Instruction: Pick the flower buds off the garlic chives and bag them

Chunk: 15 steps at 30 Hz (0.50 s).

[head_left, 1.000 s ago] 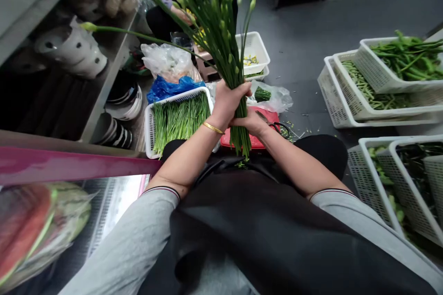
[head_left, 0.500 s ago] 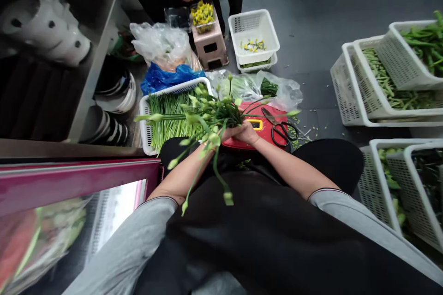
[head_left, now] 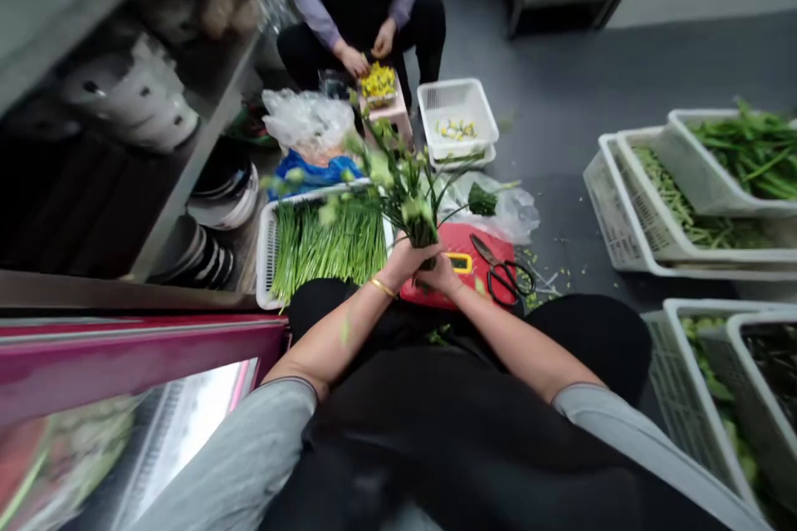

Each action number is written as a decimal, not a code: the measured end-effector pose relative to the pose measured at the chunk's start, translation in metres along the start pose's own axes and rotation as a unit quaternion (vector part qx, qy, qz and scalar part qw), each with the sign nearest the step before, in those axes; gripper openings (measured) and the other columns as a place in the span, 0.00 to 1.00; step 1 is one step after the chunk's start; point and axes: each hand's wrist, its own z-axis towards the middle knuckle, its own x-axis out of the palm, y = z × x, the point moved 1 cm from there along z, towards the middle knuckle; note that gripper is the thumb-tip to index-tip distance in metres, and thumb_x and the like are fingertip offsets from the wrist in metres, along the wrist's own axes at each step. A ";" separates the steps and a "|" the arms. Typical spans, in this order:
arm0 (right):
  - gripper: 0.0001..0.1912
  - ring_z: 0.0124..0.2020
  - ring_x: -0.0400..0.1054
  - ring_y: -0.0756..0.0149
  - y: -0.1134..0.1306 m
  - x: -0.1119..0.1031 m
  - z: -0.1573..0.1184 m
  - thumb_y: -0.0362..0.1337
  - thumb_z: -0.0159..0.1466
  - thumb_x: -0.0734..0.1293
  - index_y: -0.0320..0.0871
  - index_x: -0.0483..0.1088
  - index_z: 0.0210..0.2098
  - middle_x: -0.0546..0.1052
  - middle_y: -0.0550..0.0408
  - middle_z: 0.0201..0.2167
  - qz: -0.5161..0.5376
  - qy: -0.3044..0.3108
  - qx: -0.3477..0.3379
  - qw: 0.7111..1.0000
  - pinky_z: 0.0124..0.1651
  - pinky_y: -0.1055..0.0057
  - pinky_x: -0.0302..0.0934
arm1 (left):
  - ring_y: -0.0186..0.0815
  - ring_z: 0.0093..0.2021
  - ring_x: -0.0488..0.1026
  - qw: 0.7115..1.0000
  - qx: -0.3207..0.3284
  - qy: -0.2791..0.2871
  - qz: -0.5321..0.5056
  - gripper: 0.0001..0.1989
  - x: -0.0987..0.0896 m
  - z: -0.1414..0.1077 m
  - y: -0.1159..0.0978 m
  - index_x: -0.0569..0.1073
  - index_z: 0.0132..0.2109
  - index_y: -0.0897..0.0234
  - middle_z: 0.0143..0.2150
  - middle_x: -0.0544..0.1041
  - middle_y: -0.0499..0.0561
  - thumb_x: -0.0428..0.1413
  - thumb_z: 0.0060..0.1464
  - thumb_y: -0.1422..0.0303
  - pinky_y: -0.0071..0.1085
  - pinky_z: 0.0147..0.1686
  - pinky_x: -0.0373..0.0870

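Well, my left hand (head_left: 403, 260) and right hand (head_left: 441, 274) both have fingers curled tight round a bunch of budded stems (head_left: 414, 203), by the left edge of the red box (head_left: 457, 237); scissors (head_left: 491, 257) lie across its right edge.

Yellow flowers (head_left: 378, 81), blue plastic bag (head_left: 316, 172)
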 end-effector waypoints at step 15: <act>0.23 0.19 0.62 0.71 0.068 0.016 -0.075 0.54 0.48 0.70 0.43 0.62 0.30 0.64 0.63 0.17 0.307 0.287 0.029 0.907 0.31 0.63 0.67 | 0.46 0.36 0.79 0.914 -0.018 0.384 -0.132 0.37 -0.012 -0.058 -0.065 0.72 0.49 0.69 0.35 0.81 0.59 0.69 0.30 0.57 0.34 0.34 0.73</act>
